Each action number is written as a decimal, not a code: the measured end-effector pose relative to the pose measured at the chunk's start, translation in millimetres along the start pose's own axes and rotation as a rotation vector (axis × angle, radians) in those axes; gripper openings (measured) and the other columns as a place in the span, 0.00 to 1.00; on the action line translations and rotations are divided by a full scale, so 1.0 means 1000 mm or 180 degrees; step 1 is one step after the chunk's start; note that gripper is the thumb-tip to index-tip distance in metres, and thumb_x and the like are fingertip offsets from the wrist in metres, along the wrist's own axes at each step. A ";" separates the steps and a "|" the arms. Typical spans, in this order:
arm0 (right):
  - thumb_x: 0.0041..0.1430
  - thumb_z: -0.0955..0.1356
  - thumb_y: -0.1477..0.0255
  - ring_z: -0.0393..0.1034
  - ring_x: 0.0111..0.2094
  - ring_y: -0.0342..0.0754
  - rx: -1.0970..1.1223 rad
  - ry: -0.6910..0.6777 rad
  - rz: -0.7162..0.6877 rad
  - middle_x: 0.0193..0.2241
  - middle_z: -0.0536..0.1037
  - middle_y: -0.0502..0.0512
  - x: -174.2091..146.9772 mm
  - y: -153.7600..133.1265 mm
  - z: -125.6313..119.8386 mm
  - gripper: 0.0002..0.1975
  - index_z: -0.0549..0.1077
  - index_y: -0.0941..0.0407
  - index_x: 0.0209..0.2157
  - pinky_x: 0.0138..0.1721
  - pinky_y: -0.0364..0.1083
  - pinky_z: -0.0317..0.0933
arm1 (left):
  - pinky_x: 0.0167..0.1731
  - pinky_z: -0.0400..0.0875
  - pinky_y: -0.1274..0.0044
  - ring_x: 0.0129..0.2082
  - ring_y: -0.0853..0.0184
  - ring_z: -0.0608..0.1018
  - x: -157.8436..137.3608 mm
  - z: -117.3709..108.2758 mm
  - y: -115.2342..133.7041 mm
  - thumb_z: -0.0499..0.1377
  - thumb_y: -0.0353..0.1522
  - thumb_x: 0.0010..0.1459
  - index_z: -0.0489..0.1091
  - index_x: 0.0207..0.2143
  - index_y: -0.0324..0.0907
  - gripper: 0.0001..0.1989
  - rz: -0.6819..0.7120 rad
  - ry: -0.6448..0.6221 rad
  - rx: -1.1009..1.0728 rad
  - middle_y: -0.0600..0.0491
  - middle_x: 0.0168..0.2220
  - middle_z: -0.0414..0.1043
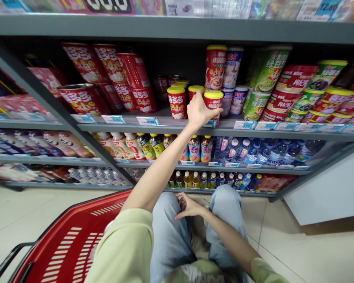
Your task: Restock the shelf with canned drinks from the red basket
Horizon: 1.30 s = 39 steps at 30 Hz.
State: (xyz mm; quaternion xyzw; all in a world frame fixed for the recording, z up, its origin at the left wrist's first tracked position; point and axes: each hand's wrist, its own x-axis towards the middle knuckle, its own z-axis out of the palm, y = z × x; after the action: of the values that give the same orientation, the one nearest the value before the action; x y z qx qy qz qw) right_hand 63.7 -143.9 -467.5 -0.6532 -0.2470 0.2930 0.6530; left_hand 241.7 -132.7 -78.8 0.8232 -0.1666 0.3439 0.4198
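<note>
My left hand (200, 110) reaches up to the middle shelf and is closed on a red can with a yellow lid (213, 95), its thumb across the can's front. The can stands at the shelf's front edge; its lower part is partly covered by my hand. Just behind my fingers is another yellow-lidded can (195, 89), and one more, a red yellow-lidded can (177, 103), stands to the left. My right hand (188, 206) is held low by my left knee, empty, with curved fingers and the thumb apart from them.
A red shopping basket (67, 243) is at my left on the tiled floor. Larger red cans (81, 98) stand left on the shelf, and stacked green cans (256, 104) stand right. Bottled drinks (206, 149) line the lower shelves. A white panel (330, 188) stands at right.
</note>
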 end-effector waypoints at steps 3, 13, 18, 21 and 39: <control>0.26 0.86 0.54 0.64 0.30 0.41 -0.0011 0.0002 0.0008 0.41 0.68 0.46 0.001 -0.001 0.000 0.54 0.60 0.50 0.53 0.32 0.44 0.61 | 0.61 0.67 0.49 0.61 0.39 0.73 0.000 0.000 0.000 0.76 0.41 0.40 0.63 0.59 0.47 0.44 0.0042 0.0009 -0.0029 0.43 0.57 0.74; 0.23 0.86 0.53 0.64 0.31 0.41 0.0082 0.0009 0.0048 0.39 0.68 0.45 0.000 -0.006 0.002 0.55 0.61 0.50 0.52 0.31 0.43 0.61 | 0.61 0.68 0.54 0.59 0.42 0.75 0.003 0.000 -0.004 0.75 0.42 0.42 0.64 0.59 0.46 0.43 0.0191 -0.0015 -0.0013 0.43 0.56 0.75; 0.22 0.86 0.54 0.65 0.31 0.41 0.0102 0.0010 0.0101 0.40 0.68 0.45 0.001 -0.003 0.002 0.55 0.61 0.49 0.52 0.31 0.43 0.61 | 0.61 0.67 0.51 0.60 0.41 0.75 0.004 -0.001 -0.004 0.75 0.42 0.41 0.64 0.59 0.45 0.44 0.0120 -0.0089 -0.0011 0.42 0.56 0.75; 0.22 0.86 0.54 0.65 0.30 0.41 0.0103 0.0012 0.0102 0.39 0.68 0.45 0.001 -0.003 0.002 0.55 0.61 0.49 0.52 0.30 0.43 0.61 | 0.61 0.67 0.51 0.60 0.41 0.74 0.005 -0.002 -0.004 0.75 0.43 0.42 0.64 0.59 0.44 0.44 0.0032 -0.0192 0.0054 0.41 0.56 0.75; 0.21 0.87 0.56 0.64 0.29 0.40 0.0156 0.0033 0.0052 0.40 0.69 0.45 0.004 0.006 0.001 0.56 0.61 0.48 0.53 0.29 0.42 0.61 | 0.60 0.69 0.54 0.58 0.43 0.76 -0.002 -0.004 0.002 0.75 0.40 0.43 0.64 0.61 0.44 0.43 0.0084 -0.0116 0.0036 0.42 0.55 0.77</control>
State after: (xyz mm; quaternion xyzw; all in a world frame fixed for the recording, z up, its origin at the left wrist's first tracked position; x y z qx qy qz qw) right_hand 65.0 -140.7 -473.3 -0.6406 -0.2310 0.3009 0.6676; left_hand 237.2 -130.7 -77.0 0.8295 -0.1832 0.3353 0.4074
